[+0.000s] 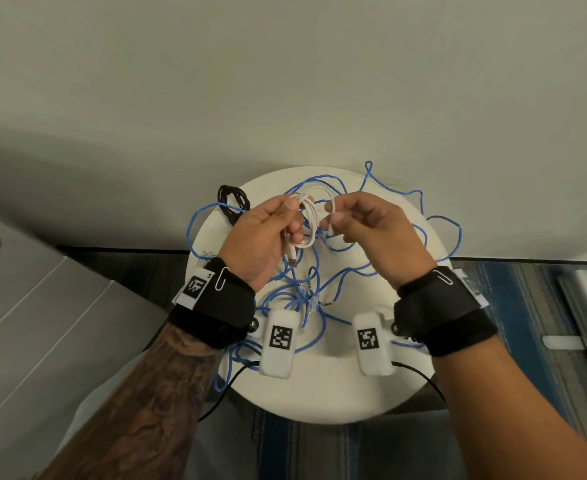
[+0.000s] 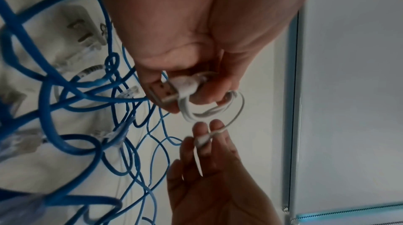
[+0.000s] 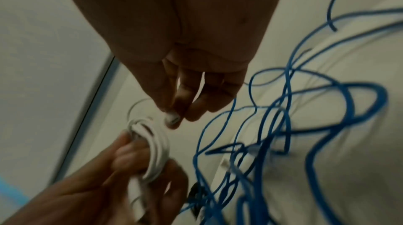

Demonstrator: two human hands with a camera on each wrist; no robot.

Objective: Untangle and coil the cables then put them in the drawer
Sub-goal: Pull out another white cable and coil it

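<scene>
Holding white cable (image 1: 306, 216) coil in left grip (image 1: 262, 233), right grip (image 1: 364, 225) pinching its end

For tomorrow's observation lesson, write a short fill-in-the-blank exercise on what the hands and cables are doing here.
1. The left hand holds a coil of ____ cable.
2. The right hand pinches the free ____ of that cable.
3. The tangled cable lying on the round table is ____.
4. A coiled ____ cable lies at the table's far left edge.

Missing words: white; end; blue; black
</scene>
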